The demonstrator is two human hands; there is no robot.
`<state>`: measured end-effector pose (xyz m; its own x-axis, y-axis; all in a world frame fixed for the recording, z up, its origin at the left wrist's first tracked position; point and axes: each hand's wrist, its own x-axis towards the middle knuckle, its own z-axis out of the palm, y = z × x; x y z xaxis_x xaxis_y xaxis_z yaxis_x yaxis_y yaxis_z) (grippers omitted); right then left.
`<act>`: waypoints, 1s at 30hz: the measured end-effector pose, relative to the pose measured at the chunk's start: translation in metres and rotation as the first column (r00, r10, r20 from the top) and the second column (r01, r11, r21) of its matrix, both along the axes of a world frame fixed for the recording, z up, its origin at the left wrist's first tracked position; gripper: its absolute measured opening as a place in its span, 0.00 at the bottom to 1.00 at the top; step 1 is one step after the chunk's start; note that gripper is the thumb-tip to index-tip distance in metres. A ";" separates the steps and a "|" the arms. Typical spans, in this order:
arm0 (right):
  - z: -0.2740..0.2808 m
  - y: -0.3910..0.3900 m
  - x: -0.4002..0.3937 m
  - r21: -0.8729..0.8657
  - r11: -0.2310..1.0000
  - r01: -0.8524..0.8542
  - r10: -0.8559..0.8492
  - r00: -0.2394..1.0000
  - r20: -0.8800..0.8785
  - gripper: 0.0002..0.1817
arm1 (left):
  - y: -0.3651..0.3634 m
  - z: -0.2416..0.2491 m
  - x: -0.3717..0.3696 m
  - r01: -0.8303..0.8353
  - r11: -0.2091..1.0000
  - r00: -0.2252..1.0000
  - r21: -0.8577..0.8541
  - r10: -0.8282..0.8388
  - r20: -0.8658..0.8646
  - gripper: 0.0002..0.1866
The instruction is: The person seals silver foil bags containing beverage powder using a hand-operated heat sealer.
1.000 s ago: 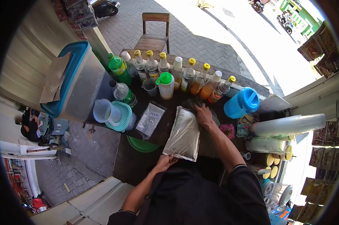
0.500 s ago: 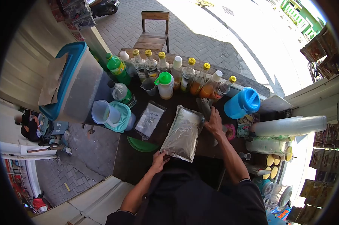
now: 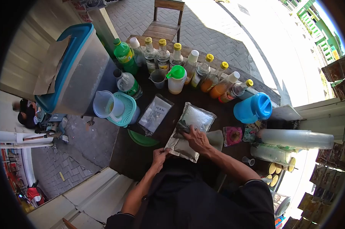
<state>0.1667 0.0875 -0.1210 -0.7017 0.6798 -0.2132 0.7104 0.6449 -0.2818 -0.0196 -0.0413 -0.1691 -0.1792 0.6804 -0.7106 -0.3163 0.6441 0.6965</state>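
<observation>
A plump silver foil pouch (image 3: pixel 200 117) lies on the dark tabletop in front of me. My left hand (image 3: pixel 160 158) is closed on its lower left corner, fingers pinching the edge. Over the pouch's middle, my right hand (image 3: pixel 197 138) grips a bunched dark grey cloth (image 3: pixel 183 128) and presses it to the foil. A smaller dull grey packet (image 3: pixel 216 139) sits against the pouch's right side, partly behind my right wrist. To the left lies a clear plastic packet (image 3: pixel 155 114) with printed lettering.
Several bottles (image 3: pixel 176 57) line the back edge, with a green-lidded jug (image 3: pixel 176 81) before them. On the left stand a large blue-lidded container (image 3: pixel 71 76) and a turquoise basket (image 3: pixel 127 108). A blue pitcher (image 3: pixel 252 108) and stacked plastic cups (image 3: pixel 294 139) are at right.
My right hand has moved left with the cloth, from beside the pouch onto its surface. My left hand stays at the lower corner. The view has shifted slightly.
</observation>
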 end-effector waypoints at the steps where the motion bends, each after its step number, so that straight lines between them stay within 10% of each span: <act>1: 0.019 0.025 0.002 0.079 0.993 0.086 -0.086 0.996 0.001 0.28 | -0.003 -0.002 0.000 -0.011 1.000 1.000 -0.008 0.012 0.007 0.10; 5: 0.016 0.065 -0.005 0.143 0.934 0.328 -0.321 0.945 -0.070 0.20 | -0.005 -0.004 -0.001 -0.066 0.998 0.990 -0.016 0.067 0.126 0.11; 7: -0.006 0.027 0.006 0.020 0.973 -0.229 0.230 0.970 -0.084 0.20 | 0.001 -0.005 -0.001 -0.083 0.996 0.990 -0.022 0.085 0.112 0.11; 9: -0.001 0.023 0.012 -0.036 0.949 -0.313 0.309 0.947 -0.083 0.27 | -0.005 -0.015 -0.003 0.000 1.000 1.000 -0.002 0.000 0.003 0.12; 11: 0.033 0.046 0.004 0.023 0.920 0.392 -0.392 0.920 -0.002 0.24 | -0.001 -0.019 -0.005 -0.005 1.000 1.000 -0.023 0.004 -0.031 0.12; 13: 0.015 0.037 0.009 0.042 0.929 0.367 -0.366 0.930 -0.013 0.22 | -0.007 -0.014 0.000 -0.010 0.998 0.998 -0.066 0.006 -0.068 0.13; 15: 0.010 0.027 0.020 -0.020 0.975 -0.220 0.219 0.975 -0.043 0.25 | -0.001 0.003 -0.004 0.059 0.997 0.995 -0.055 -0.063 -0.076 0.13; 19: 0.021 0.068 0.008 -0.003 0.924 0.382 -0.380 0.919 -0.100 0.31 | -0.003 0.000 -0.005 0.066 0.997 0.994 -0.043 -0.070 -0.080 0.12; 23: 0.014 0.053 0.018 -0.098 0.987 0.127 -0.119 0.989 0.084 0.33 | 0.001 0.008 -0.004 0.038 0.998 0.999 -0.043 -0.039 -0.026 0.13; 30: 0.007 0.091 0.024 -0.062 0.897 0.437 -0.441 0.896 -0.056 0.28 | 0.001 0.002 -0.016 0.215 0.976 0.974 -0.039 -0.217 -0.059 0.12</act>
